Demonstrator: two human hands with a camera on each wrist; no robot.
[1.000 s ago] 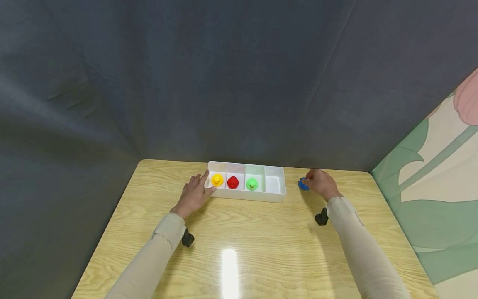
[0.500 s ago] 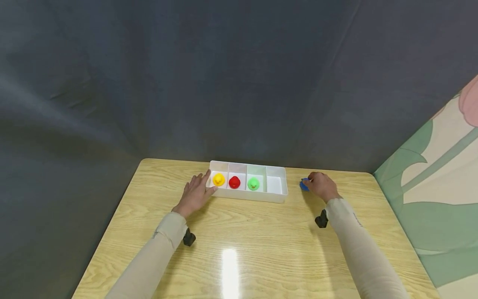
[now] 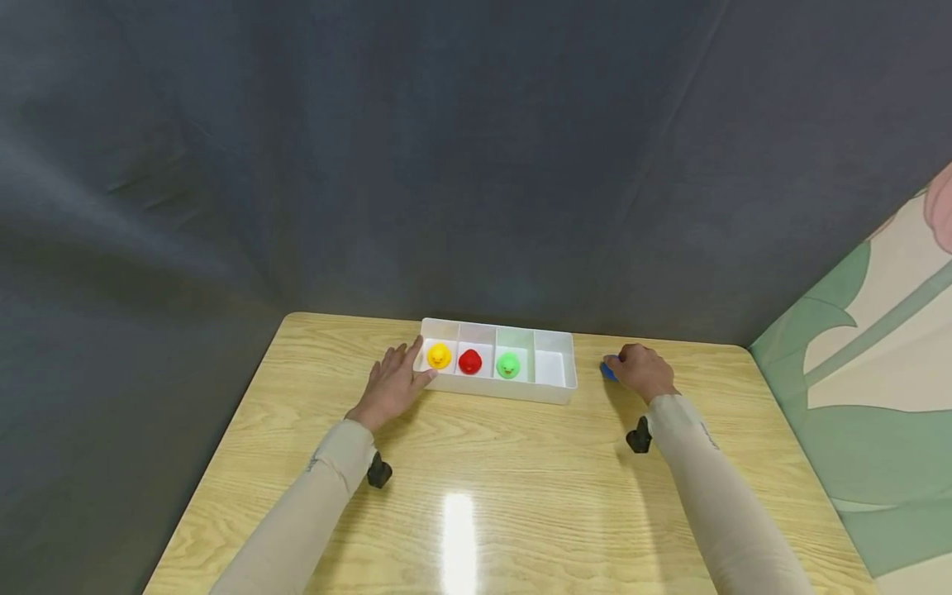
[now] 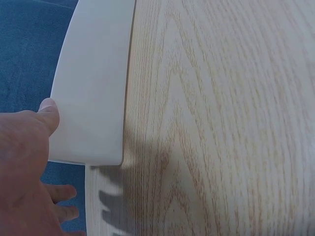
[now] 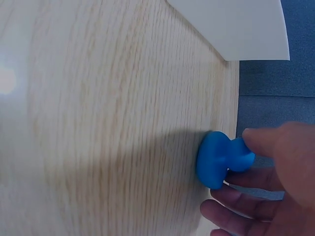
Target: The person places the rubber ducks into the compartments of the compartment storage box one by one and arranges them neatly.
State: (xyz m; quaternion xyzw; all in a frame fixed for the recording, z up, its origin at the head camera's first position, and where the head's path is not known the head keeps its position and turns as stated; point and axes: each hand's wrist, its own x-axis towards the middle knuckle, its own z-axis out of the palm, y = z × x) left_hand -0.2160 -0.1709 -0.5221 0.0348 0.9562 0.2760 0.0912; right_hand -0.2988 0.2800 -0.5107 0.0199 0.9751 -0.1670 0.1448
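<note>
A white divided tray (image 3: pixel 554 392) stands near the table's far edge. From left to right its compartments hold a yellow rubber duck (image 3: pixel 439 356), a red rubber duck (image 3: pixel 470 362) and a green rubber duck (image 3: pixel 509 365); the rightmost holds none. My left hand (image 3: pixel 390 384) rests at the tray's left end, fingers spread, thumb on the rim in the left wrist view. Right of the tray, my right hand (image 3: pixel 644 369) pinches a blue rubber duck (image 5: pixel 215 160) by its head, thumb on one side and fingers on the other. In the head view the hand covers much of this duck.
The wooden table (image 3: pixel 521 471) has a bright light reflection near its front. A dark curtain (image 3: pixel 476 165) hangs right behind it, and a flowered cloth (image 3: pixel 878 364) is on the right. Small black devices (image 3: pixel 379 471) sit at both wrists.
The blue duck seems to have turned a little in my right hand, and less of it shows. My left hand stays at the tray's end. The head view has shifted slightly.
</note>
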